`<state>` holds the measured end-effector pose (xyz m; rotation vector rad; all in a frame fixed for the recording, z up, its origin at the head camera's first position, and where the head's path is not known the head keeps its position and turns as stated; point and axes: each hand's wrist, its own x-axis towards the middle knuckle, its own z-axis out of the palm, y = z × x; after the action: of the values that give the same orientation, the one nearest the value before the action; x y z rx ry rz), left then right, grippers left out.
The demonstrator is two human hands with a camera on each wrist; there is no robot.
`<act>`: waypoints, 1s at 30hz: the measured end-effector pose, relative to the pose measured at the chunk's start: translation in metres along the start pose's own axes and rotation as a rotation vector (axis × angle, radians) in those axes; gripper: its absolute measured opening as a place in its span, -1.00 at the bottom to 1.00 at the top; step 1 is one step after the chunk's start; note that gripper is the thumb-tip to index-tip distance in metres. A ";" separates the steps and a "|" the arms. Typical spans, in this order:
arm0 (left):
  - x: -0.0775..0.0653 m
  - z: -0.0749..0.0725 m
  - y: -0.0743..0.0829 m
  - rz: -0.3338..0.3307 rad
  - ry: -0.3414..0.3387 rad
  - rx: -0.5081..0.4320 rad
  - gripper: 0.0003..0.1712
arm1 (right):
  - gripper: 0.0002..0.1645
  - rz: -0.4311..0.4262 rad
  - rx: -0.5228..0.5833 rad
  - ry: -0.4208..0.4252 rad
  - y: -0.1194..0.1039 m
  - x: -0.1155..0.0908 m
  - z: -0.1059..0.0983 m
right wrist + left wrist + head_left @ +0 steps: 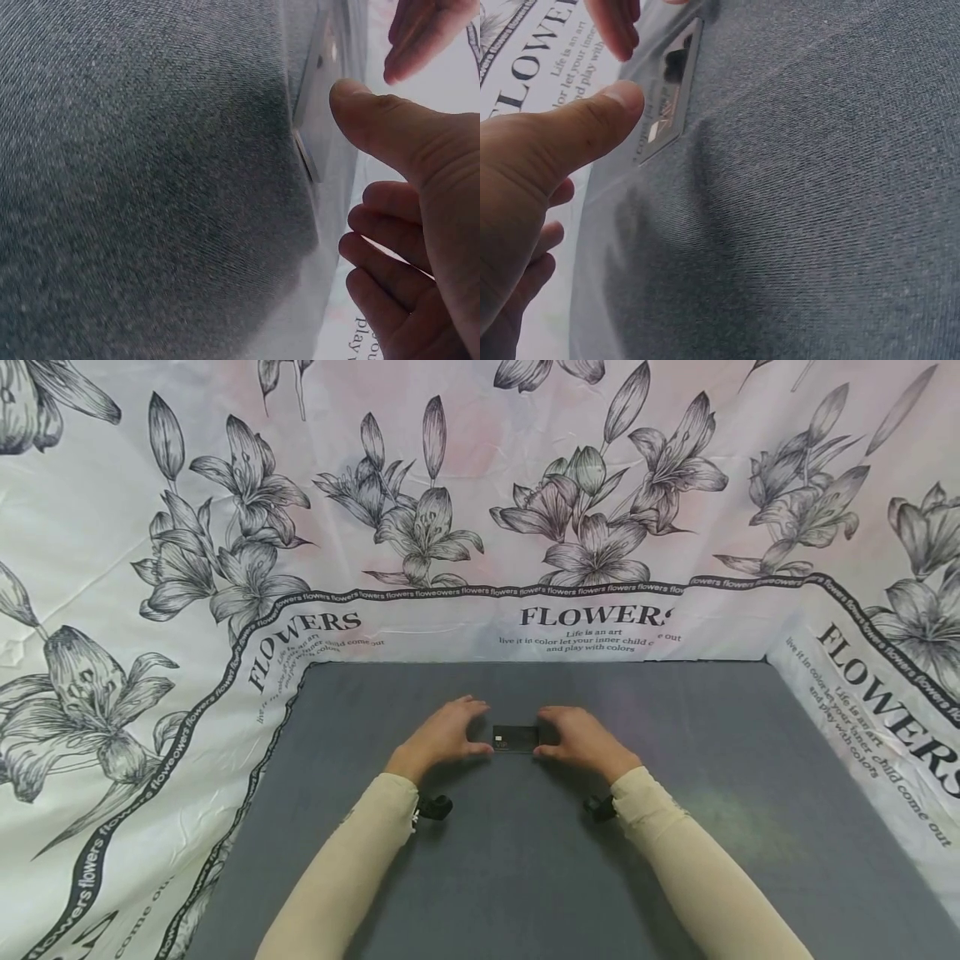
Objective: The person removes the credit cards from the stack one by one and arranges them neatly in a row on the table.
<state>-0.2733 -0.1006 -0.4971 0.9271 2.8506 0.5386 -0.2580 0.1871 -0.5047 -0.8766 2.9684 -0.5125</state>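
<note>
A glossy black card (pixel 515 738) with a light chip-like square and "VIP" lettering lies on the grey cloth between both hands. My left hand (pixel 442 735) is at its left end, thumb and fingers spread apart around the corner. Opposite, the right hand (pixel 585 742) frames the right end in the same way. In the left wrist view the thumb (pixel 592 124) hovers close to the card (pixel 667 97); no grip shows. From the right wrist, the thumb (pixel 375 124) is seen beside the card's shiny face (pixel 321 112). Whether either thumb touches the edge, I cannot tell.
Grey cloth covers the table (pixel 510 860). White flower-printed fabric (pixel 465 527) rises behind it and along both sides. Black wrist straps or mounts (pixel 435 807) sit at the sleeve ends.
</note>
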 end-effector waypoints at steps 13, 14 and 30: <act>0.003 0.012 -0.004 -0.030 -0.056 -0.003 -0.13 | -0.17 0.013 -0.019 -0.072 -0.003 0.005 0.008; 0.003 0.012 -0.004 -0.030 -0.057 -0.004 -0.13 | -0.17 0.020 -0.016 -0.076 -0.004 0.005 0.008; 0.005 0.021 -0.008 -0.012 -0.043 -0.042 -0.23 | -0.29 -0.009 -0.031 -0.025 -0.003 0.004 0.017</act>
<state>-0.2773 -0.0973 -0.5191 0.9036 2.7933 0.5679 -0.2580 0.1774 -0.5190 -0.8920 2.9595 -0.4535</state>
